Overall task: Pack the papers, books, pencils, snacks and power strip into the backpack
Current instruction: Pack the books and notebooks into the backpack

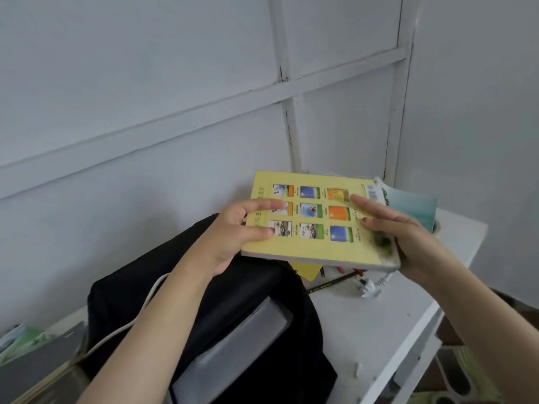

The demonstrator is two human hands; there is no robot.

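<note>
Above the open black backpack (248, 282) on the white worktop (364, 330), the yellow book (312, 249) is held nearly flat, its 9-picture cover facing up. Its long axis runs from the left grip (242, 231) to the right grip (402, 237), each grasping 1 end. Only grey lining (242, 339) shows in the backpack's mouth.

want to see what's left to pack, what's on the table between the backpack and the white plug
A dark pencil lies there on the table, seen in the head view; a yellow sheet's corner pokes out just behind it.
</note>
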